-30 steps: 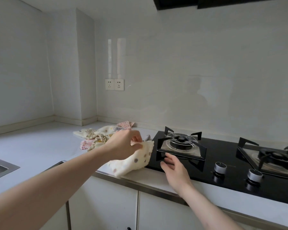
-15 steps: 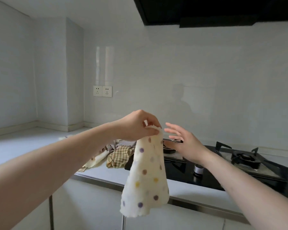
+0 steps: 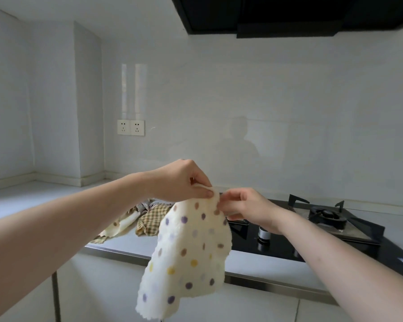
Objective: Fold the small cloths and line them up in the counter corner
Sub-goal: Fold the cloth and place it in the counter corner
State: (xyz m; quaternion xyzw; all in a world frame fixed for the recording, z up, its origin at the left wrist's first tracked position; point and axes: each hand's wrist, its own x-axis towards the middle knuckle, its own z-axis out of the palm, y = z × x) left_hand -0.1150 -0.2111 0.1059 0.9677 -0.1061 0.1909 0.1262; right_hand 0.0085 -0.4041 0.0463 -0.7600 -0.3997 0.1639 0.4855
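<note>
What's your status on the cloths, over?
Left hand and right hand both pinch the dotted cloth at its top edge, hanging unfolded. Other cloths heaped beside the stove. Nothing in the way.

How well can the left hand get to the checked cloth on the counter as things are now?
Probably not at once. The left hand pinches the top edge of the dotted cloth, held up in the air together with the right hand. The checked cloth lies just below on the counter, with nothing else between.
</note>
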